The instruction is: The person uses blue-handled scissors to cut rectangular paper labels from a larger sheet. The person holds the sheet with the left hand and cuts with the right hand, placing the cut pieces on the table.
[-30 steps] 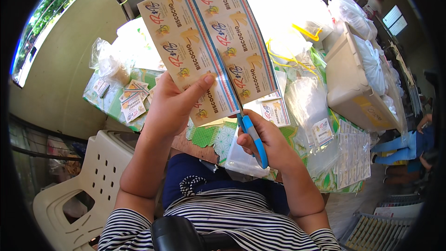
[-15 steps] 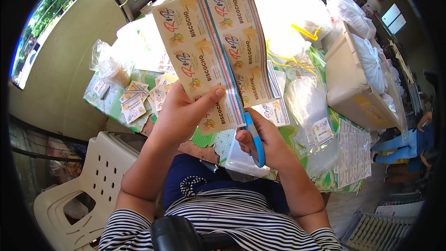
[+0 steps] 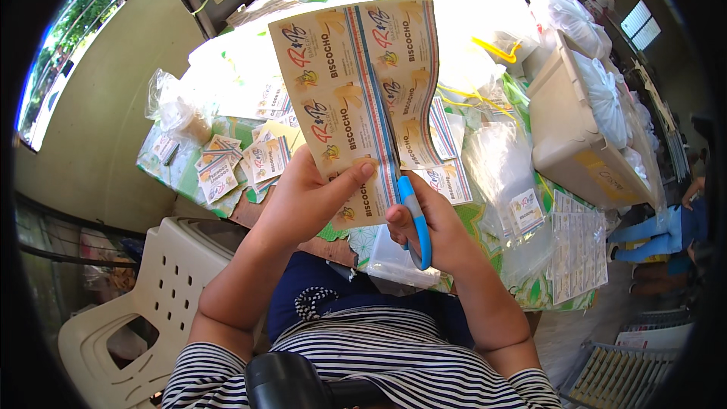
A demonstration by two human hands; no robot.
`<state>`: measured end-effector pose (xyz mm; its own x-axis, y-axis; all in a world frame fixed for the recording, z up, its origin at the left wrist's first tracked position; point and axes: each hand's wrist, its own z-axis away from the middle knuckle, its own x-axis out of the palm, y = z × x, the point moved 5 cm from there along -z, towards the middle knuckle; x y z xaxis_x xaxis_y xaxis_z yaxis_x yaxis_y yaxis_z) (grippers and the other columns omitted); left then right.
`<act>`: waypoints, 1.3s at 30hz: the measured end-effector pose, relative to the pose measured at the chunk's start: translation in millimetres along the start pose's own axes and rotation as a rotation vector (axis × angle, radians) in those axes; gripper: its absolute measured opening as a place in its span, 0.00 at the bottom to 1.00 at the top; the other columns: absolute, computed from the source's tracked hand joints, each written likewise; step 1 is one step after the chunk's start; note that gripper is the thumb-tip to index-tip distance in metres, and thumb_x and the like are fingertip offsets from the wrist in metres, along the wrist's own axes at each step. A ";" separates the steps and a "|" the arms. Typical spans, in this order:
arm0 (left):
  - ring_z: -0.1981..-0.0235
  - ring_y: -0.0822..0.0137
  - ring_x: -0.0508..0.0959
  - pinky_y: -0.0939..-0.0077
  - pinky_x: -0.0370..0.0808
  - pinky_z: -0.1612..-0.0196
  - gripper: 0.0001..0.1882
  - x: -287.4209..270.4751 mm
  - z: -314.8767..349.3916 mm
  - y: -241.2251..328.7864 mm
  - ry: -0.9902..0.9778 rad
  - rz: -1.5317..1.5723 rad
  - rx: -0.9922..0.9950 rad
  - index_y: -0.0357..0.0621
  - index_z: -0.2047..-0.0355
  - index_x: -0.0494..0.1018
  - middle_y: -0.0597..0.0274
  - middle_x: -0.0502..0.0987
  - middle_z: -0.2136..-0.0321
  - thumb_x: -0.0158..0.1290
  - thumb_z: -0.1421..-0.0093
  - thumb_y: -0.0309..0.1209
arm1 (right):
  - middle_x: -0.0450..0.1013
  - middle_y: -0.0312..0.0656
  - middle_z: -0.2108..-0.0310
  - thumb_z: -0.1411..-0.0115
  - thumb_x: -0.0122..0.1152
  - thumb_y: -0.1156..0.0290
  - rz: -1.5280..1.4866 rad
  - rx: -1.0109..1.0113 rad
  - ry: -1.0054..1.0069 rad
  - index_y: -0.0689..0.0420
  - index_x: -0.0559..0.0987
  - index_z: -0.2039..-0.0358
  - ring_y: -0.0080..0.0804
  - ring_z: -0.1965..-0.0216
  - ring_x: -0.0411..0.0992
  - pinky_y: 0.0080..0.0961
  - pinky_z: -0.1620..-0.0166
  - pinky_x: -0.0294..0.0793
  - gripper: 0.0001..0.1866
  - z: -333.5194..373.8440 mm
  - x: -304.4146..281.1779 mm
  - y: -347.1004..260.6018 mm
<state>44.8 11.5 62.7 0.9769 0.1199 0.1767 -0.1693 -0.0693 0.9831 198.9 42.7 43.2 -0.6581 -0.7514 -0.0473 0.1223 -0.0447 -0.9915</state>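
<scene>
Your left hand (image 3: 307, 193) is pinching that bendy, likely light sheet (image 3: 344, 98) low (nice spot), your right hand (image 3: 439, 221) gripping scissors (image 3: 421, 233) alongside.

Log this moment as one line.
left hand: holding printed sheet | right hand: holding blue scissors | sheet: partly cut, far end whole

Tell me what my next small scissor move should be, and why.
Probably one short snip away from you, beside the striped band: your right hand has the blue scissors between the label sheet's two columns, your left hand grips the left column, and the far edge looks uncut.
</scene>
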 end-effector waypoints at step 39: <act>0.58 0.72 0.76 0.74 0.75 0.56 0.20 40.3 6.1 -46.1 -0.330 0.095 -0.226 0.34 0.48 0.66 0.59 0.76 0.58 0.56 0.40 0.26 | 0.71 0.45 0.56 0.37 0.51 0.47 0.002 -0.188 0.301 0.61 0.63 0.45 0.27 0.55 0.68 0.25 0.50 0.68 0.32 7.3 -22.8 -0.6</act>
<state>92.8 13.5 24.2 0.9387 -0.2034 0.2785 -0.2491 0.1585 0.9554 219.3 55.1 45.7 -0.8509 -0.5224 -0.0556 0.0037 0.0998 -0.9950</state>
